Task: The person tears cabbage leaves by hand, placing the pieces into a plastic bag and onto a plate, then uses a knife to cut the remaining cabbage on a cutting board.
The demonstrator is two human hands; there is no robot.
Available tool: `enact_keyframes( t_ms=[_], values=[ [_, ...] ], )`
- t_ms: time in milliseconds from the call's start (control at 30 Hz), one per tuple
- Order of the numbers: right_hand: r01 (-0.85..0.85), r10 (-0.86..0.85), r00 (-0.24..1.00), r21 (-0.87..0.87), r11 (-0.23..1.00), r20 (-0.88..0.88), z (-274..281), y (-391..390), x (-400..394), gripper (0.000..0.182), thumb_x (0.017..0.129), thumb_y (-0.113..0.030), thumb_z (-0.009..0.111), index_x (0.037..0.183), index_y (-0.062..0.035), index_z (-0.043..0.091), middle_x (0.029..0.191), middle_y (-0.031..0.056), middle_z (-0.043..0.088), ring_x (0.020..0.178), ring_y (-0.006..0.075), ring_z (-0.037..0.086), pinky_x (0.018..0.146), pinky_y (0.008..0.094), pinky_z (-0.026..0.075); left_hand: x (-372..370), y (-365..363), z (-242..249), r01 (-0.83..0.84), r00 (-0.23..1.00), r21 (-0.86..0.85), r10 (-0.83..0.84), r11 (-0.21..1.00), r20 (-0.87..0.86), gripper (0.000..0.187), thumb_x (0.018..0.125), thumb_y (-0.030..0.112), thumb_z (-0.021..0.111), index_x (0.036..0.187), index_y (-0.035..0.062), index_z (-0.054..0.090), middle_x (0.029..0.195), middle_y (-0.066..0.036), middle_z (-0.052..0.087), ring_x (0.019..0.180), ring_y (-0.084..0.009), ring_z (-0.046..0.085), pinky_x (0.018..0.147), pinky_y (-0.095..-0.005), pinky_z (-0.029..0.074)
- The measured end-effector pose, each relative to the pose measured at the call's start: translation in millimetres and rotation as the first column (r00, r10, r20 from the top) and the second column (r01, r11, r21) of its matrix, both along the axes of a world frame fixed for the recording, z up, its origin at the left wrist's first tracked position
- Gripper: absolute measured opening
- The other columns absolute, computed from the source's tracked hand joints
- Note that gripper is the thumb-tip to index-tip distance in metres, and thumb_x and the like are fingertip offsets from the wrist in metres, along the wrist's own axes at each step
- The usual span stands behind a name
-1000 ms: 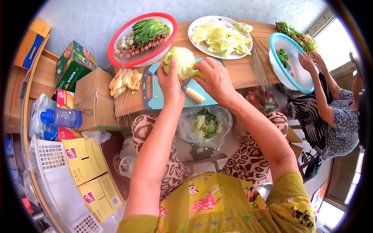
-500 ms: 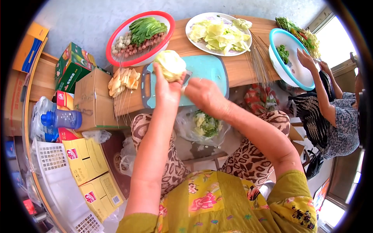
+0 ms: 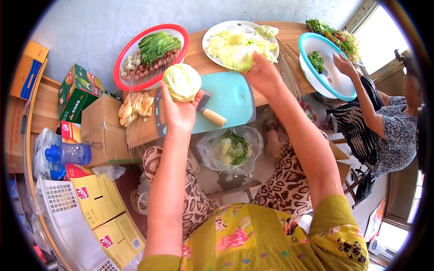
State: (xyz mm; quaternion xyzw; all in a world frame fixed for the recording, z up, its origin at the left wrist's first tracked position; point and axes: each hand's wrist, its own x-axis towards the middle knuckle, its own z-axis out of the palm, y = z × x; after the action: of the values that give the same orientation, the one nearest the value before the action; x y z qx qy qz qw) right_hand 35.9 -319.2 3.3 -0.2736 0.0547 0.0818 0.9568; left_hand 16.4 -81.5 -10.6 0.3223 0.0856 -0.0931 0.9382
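Observation:
My left hand [image 3: 180,112] holds up a pale green cabbage [image 3: 182,82], cupping it from below with the fingers around it. With its fingers closed, my right hand [image 3: 266,77] pinches a cabbage leaf [image 3: 242,59] at the front edge of a white plate [image 3: 209,35]. Torn cabbage leaves [image 3: 229,41] are piled on that plate. Below the hands lies a blue cutting board [image 3: 233,92]. A knife [image 3: 213,117] rests on it, its wooden handle towards me and its blade partly hidden behind my left hand.
A red-rimmed basin [image 3: 118,67] holds greens and skewered pieces. Sliced pieces [image 3: 135,108] on skewers lie by the board's left. Loose skewers [image 3: 291,67] lie right of the plate. Another person's hand [image 3: 344,65] is over a blue-rimmed basin [image 3: 304,67]. A scrap bag [image 3: 205,151] sits below.
My right hand has moved up and right from the cabbage to the plate, with a leaf in it. The knife now shows on the board. My left hand still holds the cabbage.

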Motion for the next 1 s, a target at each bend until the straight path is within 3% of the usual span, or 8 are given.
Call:
enact_keyframes(
  t_ms=[33,133,200,267,533,667,867,1000],
  values=[
    [-0.003,0.003,1.0,0.003,1.0,0.002,-10,-7,8,0.031,0.096,-0.019,0.045,0.119,0.001,0.049,0.113,0.0129,0.057,0.108,0.0219,0.056,0.098,0.0383,0.043,-2,-4,2,-0.033,0.999,0.03,0.033,0.999,0.003,0.061,0.091,0.059,0.041,0.13,0.012,0.046,0.119,-0.013,0.057,0.099,-0.031,0.061,0.075,-0.0398,0.053],
    [0.325,-0.348,0.875,-0.125,0.937,-0.335,-30,-3,16,0.035,0.094,-0.021,0.049,0.121,0.0009,0.048,0.119,0.0155,0.055,0.108,0.0264,0.055,0.092,0.0427,0.046,-5,-6,4,0.1,0.994,0.004,-0.1,0.995,0.037,0.062,0.091,0.06,0.039,0.13,0.0127,0.046,0.118,-0.013,0.058,0.1,-0.0314,0.06,0.076,-0.0404,0.054],
    [-0.019,-0.024,0.996,-0.473,0.881,-0.085,-18,23,-12,0.038,0.095,-0.026,0.048,0.123,-0.0003,0.048,0.123,0.0142,0.052,0.111,0.0251,0.054,0.09,0.0418,0.046,-6,-8,2,0.104,0.995,0.01,-0.104,0.995,-0.002,0.062,0.091,0.061,0.037,0.129,0.0138,0.047,0.117,-0.011,0.058,0.097,-0.0298,0.06,0.073,-0.0379,0.051],
    [-0.154,0.184,0.983,-0.534,0.831,0.003,-3,44,-26,0.039,0.094,-0.03,0.052,0.122,-0.0027,0.05,0.122,0.0101,0.053,0.11,0.0218,0.054,0.089,0.0377,0.045,-4,-9,-4,0.247,0.966,-0.01,-0.245,0.969,0.076,0.063,0.089,0.065,0.035,0.13,0.018,0.046,0.119,-0.005,0.058,0.096,-0.0207,0.06,0.073,-0.0334,0.046],
    [0.044,0.091,0.979,-0.634,0.772,0.18,-6,58,-46,0.043,0.091,-0.021,0.059,0.127,-0.0006,0.047,0.12,0.0072,0.055,0.106,0.0168,0.054,0.088,0.0336,0.046,-10,-23,8,0.104,0.987,0.384,-0.144,0.918,0.076,0.056,0.095,0.056,0.033,0.13,0.0131,0.046,0.124,-0.005,0.056,0.108,-0.0185,0.056,0.085,-0.0374,0.047],
    [0.054,0.12,0.962,-0.604,0.795,0.244,1,56,-45,0.046,0.087,-0.02,0.065,0.126,-0.0018,0.049,0.113,0.0061,0.058,0.099,0.0148,0.056,0.083,0.0305,0.047,-14,-15,12,0.106,0.962,0.415,-0.199,0.903,0.188,0.056,0.091,0.051,0.05,0.128,0.0085,0.046,0.12,-0.007,0.057,0.107,-0.0179,0.057,0.085,-0.0354,0.049],
    [0.326,0.119,0.885,-0.782,0.531,0.449,0,47,-36,0.026,0.086,-0.018,0.067,0.107,-0.0038,0.062,0.087,0.0009,0.059,0.082,0.0083,0.055,0.07,0.0226,0.045,-17,-13,19,0.146,0.954,0.341,-0.224,0.929,0.199,0.058,0.086,0.043,0.063,0.125,0.0044,0.044,0.115,-0.009,0.056,0.104,-0.0174,0.058,0.085,-0.0331,0.05],
    [0.293,0.013,0.922,-0.72,0.629,0.386,15,47,-39,0.016,0.088,-0.016,0.064,0.097,-0.0033,0.062,0.079,-0.0005,0.058,0.073,0.0071,0.054,0.066,0.0202,0.043,-17,-12,18,0.142,0.938,0.369,-0.244,0.919,0.245,0.058,0.085,0.04,0.066,0.124,0.0022,0.044,0.115,-0.008,0.056,0.103,-0.0169,0.057,0.088,-0.0327,0.048]
  ],
)
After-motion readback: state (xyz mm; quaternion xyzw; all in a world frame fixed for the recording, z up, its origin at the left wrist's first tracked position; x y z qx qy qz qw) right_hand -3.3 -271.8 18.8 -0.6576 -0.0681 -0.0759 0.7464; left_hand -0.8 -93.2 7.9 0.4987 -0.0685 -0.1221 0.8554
